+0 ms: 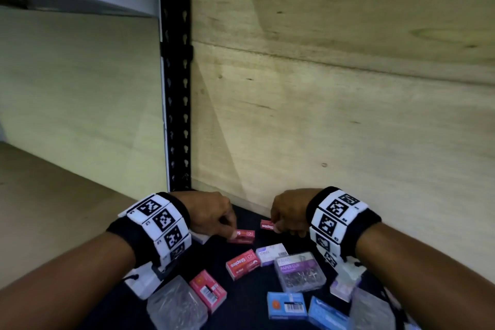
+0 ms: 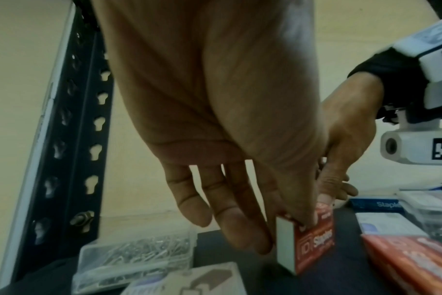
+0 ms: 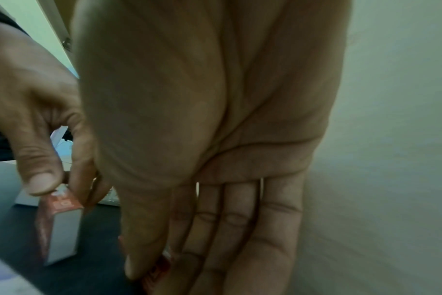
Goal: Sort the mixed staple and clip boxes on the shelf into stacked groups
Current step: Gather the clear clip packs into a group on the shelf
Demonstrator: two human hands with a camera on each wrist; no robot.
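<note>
red staples box (image 1: pixel 242 236) near shelf (image 1: pixel 241 303) rear edge, pinched by left hand (image 1: pixel 211 211) | second red staples box (image 1: pixel 267 224) just right of it, pinched by right hand (image 1: pixel 288 210) | other boxes, clear clip cases (image 1: pixel 300 272) scattered toward front edge

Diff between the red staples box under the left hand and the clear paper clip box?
The red staples box is opaque card, small, pinched by the left hand. The clear paper clip box is see-through plastic, larger, untouched, nearer the camera. Both sit on the dark shelf.
</note>
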